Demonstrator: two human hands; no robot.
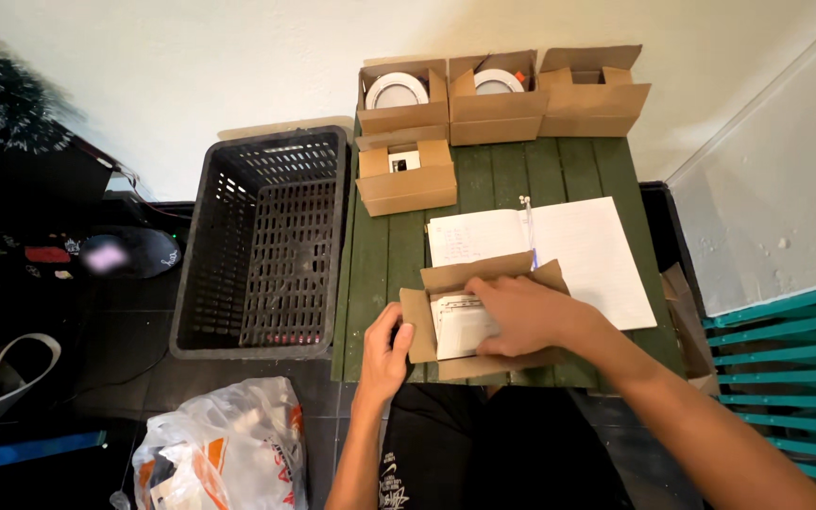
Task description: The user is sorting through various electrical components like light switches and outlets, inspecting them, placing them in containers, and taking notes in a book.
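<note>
While the left hand (386,351) grips the open cardboard box (484,316) (flaps up), the right hand's (521,314) fingers (480,291) press white paper (462,326) inside.

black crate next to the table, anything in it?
No: the black crate shows only its bare slotted floor and walls, while the boxes sit on the green table.

Cream wall (191,66), dark tiled floor (125,359), green slatted table (370,283), teal shutters (786,359)
</note>
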